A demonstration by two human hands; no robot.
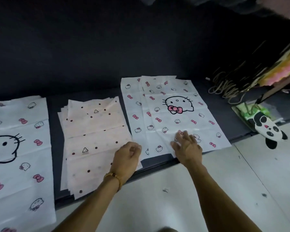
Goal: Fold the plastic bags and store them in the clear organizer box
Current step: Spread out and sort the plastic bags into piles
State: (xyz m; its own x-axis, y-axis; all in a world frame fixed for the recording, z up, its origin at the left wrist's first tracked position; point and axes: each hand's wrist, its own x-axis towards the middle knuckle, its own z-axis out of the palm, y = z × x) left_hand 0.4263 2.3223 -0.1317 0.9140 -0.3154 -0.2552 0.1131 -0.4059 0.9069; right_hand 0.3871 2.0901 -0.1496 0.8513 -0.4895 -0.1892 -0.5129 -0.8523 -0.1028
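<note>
Pressing flat on the top cat-print bag (177,114), the right hand (188,147) lies with fingers spread, grasping nothing. Left hand (127,158) is loosely curled at the stack's near-left corner; whether it pinches an edge, cannot tell. Head view: dotted pink bags (94,139) just left, larger cat-print bags (15,148) far left, panda bag (266,129) right, all on a dark mat (55,124).
</note>
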